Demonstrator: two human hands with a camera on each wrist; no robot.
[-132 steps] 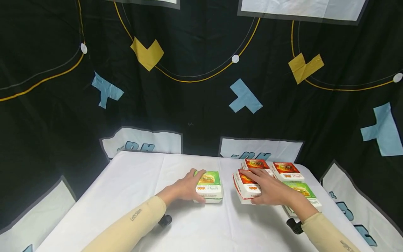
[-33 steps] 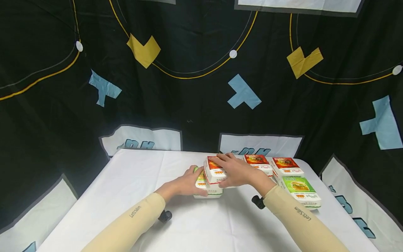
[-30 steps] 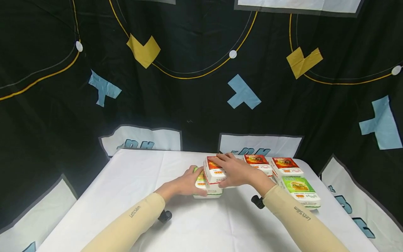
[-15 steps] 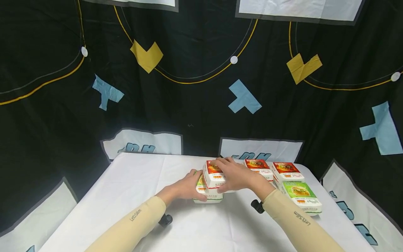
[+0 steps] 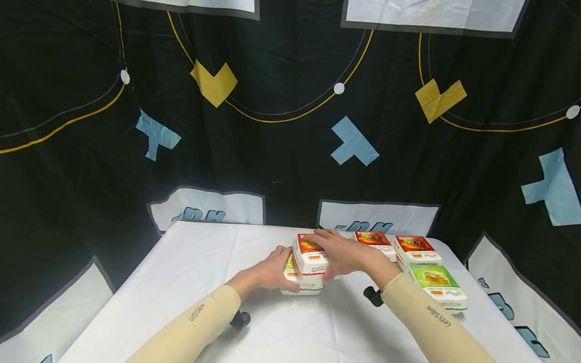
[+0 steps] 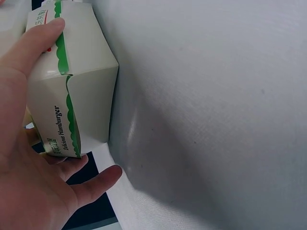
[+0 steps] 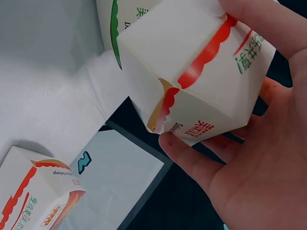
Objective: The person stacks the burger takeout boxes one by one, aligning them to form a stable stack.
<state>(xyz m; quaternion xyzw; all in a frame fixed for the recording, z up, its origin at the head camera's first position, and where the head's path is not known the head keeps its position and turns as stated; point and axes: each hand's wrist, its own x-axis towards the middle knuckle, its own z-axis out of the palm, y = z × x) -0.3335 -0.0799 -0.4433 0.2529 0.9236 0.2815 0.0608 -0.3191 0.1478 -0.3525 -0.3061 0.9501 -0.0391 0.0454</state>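
I'm looking at a set-up staging spot: a patterned black backdrop (image 5: pixel 254 161) hangs past the white-covered surface's (image 5: pixel 199 257) far edge.

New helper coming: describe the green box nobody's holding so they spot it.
Find the white table, then its right end. The green box there sits nearest the camera; its green top sets it apart from the two red boxes behind.

My left forearm (image 5: pixel 195 320) and right forearm (image 5: pixel 433 317) slant inward; my left hand (image 5: pixel 269 271) grips between near-side thumb (image 6: pixel 38 40) and far-side fingers (image 6: pixel 98 186); my right hand (image 5: pixel 346 255), just beside it and slightly higher, grips likewise
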